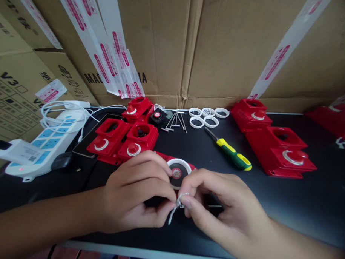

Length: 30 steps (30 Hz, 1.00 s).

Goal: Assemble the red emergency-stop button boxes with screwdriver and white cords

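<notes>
Near the table's front edge, a short knotted white cord is pinched between my two hands. My left hand has its fingertips closed on the cord's left side. From the other side, my right hand grips it between thumb and forefinger. Just behind the fingers is a red housing with a round black face inside a white ring; the hands hide most of the housing. To its left stand two red housings with round openings, one close to my left knuckles and another beside it.
A yellow and green screwdriver lies right of centre. Behind it are several white rings and metal T-shaped pins. More red housings stand at right. A white power strip with cables lies left, against cardboard boxes.
</notes>
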Motion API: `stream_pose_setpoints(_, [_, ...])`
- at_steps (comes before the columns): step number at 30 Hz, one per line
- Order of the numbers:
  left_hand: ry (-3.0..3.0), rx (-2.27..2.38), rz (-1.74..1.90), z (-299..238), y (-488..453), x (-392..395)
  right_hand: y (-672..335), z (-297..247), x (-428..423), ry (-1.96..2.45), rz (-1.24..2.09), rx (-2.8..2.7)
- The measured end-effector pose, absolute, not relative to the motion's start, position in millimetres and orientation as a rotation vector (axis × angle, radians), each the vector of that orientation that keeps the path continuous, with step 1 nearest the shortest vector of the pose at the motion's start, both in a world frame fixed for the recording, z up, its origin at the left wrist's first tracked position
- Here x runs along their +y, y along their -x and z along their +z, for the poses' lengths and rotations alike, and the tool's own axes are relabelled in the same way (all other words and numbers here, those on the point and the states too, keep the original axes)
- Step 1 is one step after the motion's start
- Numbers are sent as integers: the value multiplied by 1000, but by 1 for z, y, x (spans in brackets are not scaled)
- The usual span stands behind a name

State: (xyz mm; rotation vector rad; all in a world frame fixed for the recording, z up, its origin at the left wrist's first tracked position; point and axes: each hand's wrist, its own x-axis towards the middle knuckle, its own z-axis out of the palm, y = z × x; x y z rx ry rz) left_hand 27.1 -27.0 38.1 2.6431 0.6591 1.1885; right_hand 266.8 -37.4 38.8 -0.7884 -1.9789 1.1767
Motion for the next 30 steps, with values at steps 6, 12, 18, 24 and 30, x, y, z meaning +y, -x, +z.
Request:
stream_pose_setpoints(6, [-2611,697,1247,38,-27,-28,-268,38,-39,785,1087,-2019])
stream_pose_setpoints(12, [-2575,697,1335,35,-29,-30,-267,38,-37,745,1003,-2097])
stream_pose_setpoints(18, [-2502,682,1354,31,-31,-33,-266,35,-39,765,1030,-2086])
stream_pose_setpoints(24, [-2572,608,1348,26,-28,-33,-267,37,-38,781,1050,-2030])
stream_pose_setpoints(30, [-2662,661,1272,32,-25,-27,-269,34,-38,822,1135,-1985])
